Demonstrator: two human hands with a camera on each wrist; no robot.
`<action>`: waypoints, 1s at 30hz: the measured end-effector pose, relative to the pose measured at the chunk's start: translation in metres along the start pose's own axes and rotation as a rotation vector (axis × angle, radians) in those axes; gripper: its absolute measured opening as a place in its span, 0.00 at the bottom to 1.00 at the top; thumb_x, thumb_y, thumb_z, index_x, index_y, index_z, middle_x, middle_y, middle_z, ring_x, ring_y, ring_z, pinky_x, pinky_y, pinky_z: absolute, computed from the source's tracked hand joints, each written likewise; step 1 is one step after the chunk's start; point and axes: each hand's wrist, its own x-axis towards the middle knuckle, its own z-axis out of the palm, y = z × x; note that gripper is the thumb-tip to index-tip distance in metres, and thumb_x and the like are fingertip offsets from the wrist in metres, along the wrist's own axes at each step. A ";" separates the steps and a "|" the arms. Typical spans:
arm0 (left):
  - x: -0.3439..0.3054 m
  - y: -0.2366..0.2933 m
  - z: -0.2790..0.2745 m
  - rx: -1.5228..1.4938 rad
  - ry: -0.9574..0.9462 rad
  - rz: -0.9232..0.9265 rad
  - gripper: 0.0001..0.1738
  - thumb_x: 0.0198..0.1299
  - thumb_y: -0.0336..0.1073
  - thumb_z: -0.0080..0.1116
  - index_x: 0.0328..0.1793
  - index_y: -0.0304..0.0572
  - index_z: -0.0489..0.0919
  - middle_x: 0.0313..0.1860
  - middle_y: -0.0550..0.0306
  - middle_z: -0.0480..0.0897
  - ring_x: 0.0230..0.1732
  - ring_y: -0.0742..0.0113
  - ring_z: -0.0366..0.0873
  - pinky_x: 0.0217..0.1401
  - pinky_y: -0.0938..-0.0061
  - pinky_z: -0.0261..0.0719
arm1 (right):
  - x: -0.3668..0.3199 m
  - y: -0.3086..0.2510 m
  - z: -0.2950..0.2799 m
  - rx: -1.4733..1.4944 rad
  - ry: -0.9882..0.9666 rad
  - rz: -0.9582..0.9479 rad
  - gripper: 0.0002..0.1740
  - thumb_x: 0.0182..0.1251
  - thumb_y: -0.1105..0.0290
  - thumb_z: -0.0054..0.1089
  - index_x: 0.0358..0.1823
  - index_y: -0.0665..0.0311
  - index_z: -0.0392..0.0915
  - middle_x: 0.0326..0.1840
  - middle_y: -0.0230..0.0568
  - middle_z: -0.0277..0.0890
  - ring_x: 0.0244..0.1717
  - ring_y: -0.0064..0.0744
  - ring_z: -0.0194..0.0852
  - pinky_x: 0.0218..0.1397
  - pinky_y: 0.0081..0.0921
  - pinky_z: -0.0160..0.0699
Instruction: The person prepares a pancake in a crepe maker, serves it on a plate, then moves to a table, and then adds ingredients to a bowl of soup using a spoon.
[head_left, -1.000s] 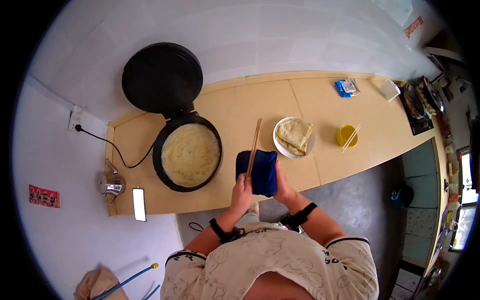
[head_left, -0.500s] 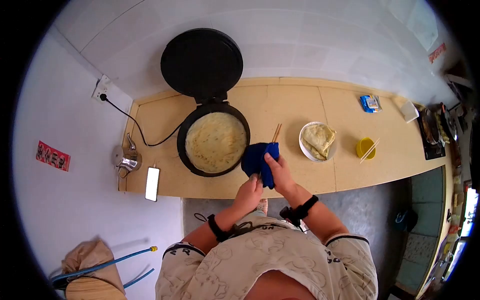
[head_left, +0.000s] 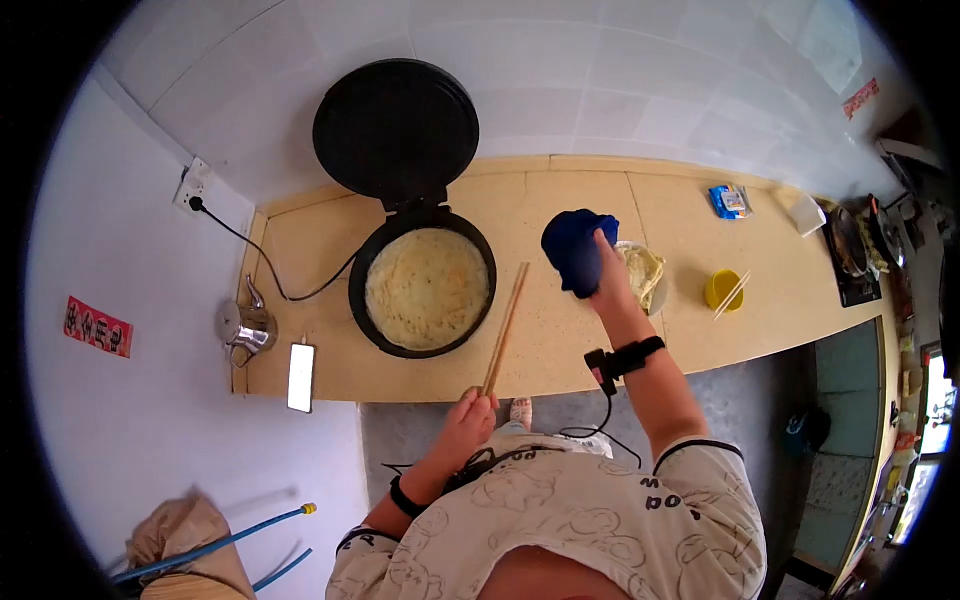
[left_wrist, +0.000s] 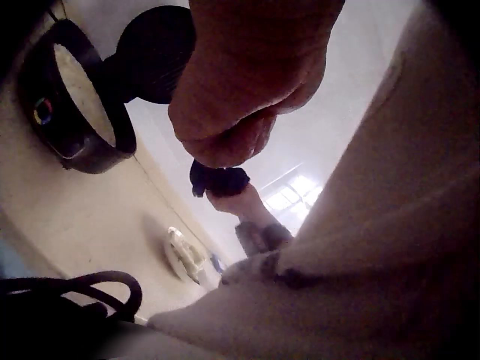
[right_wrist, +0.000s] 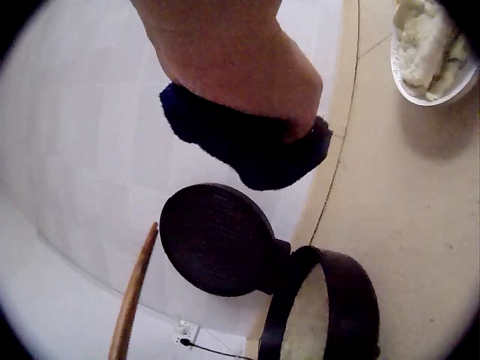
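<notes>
My left hand (head_left: 466,425) grips a pair of long wooden chopsticks (head_left: 508,325) near their lower ends, tips pointing up toward the counter. Over the counter, my right hand (head_left: 612,275) holds a dark blue cloth (head_left: 578,250), bunched and hanging from the fingers; the right wrist view shows the cloth (right_wrist: 255,146) below the knuckles. To the left stands an electric griddle with its black lid (head_left: 400,130) raised. A pale round flatbread (head_left: 428,290) with browned patches lies in its pan. Folded flatbreads (head_left: 645,270) on a white plate are partly covered by my right hand.
A yellow cup (head_left: 722,290) with light chopsticks across it stands right of the plate. Behind it lies a blue packet (head_left: 730,202). A steel kettle (head_left: 246,326) and a phone (head_left: 300,377) sit at the left end. The griddle's black cord (head_left: 270,270) runs to a wall socket.
The cloth was between both hands; now only my right hand has it, moved right and forward toward the plate. My left hand has drawn back lower left with the chopsticks.
</notes>
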 end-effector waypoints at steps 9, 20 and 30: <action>0.048 0.005 0.012 -0.355 -0.203 -0.190 0.18 0.67 0.49 0.31 0.28 0.48 0.61 0.16 0.68 0.59 0.14 0.79 0.54 0.16 0.84 0.54 | -0.085 0.048 -0.002 0.050 -0.422 0.432 0.33 0.64 0.47 0.43 0.62 0.64 0.58 0.58 0.42 0.65 0.54 0.35 0.68 0.59 0.31 0.65; 0.048 0.005 0.013 -0.158 -0.323 -0.290 0.20 0.67 0.52 0.32 0.25 0.50 0.59 0.13 0.71 0.55 0.12 0.80 0.47 0.13 0.83 0.46 | -0.059 0.051 0.014 -0.131 -0.073 0.136 0.19 0.62 0.64 0.54 0.50 0.68 0.67 0.43 0.39 0.73 0.42 0.31 0.74 0.46 0.27 0.75; 0.012 -0.007 -0.024 0.153 0.052 -0.348 0.23 0.65 0.44 0.39 0.15 0.46 0.60 0.10 0.64 0.62 0.13 0.77 0.55 0.16 0.79 0.52 | 0.036 0.045 -0.009 -0.326 -0.034 0.107 0.38 0.62 0.50 0.50 0.65 0.67 0.48 0.58 0.40 0.61 0.58 0.32 0.60 0.56 0.36 0.63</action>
